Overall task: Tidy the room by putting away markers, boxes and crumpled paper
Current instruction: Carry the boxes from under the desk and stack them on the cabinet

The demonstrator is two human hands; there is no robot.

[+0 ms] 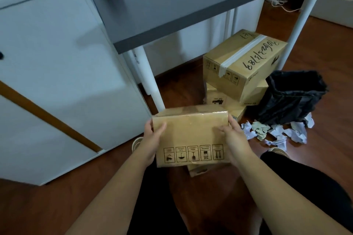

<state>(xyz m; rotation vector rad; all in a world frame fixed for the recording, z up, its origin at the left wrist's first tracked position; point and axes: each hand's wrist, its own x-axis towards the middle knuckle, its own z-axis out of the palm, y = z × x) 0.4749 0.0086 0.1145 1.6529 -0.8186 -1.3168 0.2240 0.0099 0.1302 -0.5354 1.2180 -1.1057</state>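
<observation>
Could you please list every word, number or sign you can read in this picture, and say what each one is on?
"PICO", faint: side of the taped box and of the box under it.
"UN 3481", small and uncertain: label on that lower box.
Handwritten black marker: top of the taped box, not legible.
Five handling pictograms: the held box, between the left hand and right hand; captions too small to read.

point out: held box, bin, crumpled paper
held box (pixel 191 135), head view, middle of its near face
bin (pixel 290 101), head view, black liner on its side
crumpled paper (pixel 259 129), head view, one wad on the floor
</observation>
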